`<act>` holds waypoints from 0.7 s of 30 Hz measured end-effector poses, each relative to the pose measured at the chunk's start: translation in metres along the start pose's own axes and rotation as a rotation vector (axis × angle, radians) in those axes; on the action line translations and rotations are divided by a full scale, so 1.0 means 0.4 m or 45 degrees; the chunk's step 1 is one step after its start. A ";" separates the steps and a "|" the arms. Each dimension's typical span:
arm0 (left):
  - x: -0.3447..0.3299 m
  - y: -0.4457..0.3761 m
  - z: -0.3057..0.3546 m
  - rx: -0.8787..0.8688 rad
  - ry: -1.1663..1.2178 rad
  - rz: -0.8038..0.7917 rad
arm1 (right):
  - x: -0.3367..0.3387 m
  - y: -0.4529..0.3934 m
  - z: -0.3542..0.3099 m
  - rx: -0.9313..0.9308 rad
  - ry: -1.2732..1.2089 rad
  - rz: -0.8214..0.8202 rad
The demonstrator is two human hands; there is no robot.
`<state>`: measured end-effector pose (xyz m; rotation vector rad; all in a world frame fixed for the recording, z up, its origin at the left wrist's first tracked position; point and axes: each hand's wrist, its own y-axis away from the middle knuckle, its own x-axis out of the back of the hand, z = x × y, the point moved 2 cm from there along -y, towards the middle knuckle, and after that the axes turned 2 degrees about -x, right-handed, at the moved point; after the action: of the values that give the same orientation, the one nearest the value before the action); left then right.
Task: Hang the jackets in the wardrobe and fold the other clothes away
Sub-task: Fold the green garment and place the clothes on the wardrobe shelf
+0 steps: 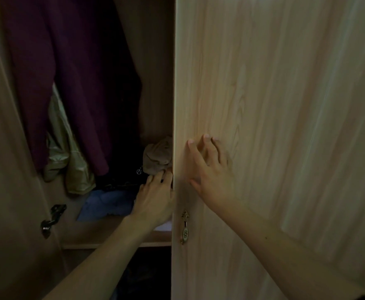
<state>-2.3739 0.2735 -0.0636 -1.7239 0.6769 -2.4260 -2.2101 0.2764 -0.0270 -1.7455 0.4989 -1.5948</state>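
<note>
Left hand (155, 200) reaches into the wardrobe, fingertips curled against a brown bundled garment (159, 155) on the shelf. Right hand (209, 167), fingers spread, presses flat on the right door (274, 105). Maroon jacket (69, 83) hangs far left.

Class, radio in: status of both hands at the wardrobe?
Left hand inside, fingers on brown bundle. Right hand flat on closed door. Purple jacket hanging.

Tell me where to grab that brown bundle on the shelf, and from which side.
Take the brown bundle low on its front, where the left hand already touches it. Come from the open left side: the door covers its right edge, and the purple jacket hangs to the left. It looks soft and crumpled, so a pinch should hold.
</note>
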 end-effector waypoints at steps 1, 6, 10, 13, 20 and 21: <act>-0.002 -0.008 -0.005 0.014 0.042 -0.011 | -0.006 -0.007 0.000 0.000 0.005 -0.006; -0.024 -0.039 -0.031 0.063 0.135 -0.058 | -0.051 -0.043 0.001 -0.027 -0.004 -0.011; -0.043 -0.062 -0.047 0.056 0.138 -0.063 | -0.084 -0.068 0.001 -0.056 0.011 0.009; -0.051 -0.076 -0.060 0.028 0.123 -0.049 | -0.099 -0.076 0.003 -0.050 0.000 0.049; -0.056 -0.081 -0.075 0.002 0.150 -0.053 | -0.098 -0.079 -0.001 -0.047 0.052 0.037; -0.050 -0.078 -0.072 0.004 0.138 -0.059 | -0.094 -0.080 -0.003 -0.050 0.056 0.022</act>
<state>-2.3875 0.3166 -0.0764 -1.6343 0.6510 -2.5661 -2.2232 0.3240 -0.0302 -1.7339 0.5682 -1.6243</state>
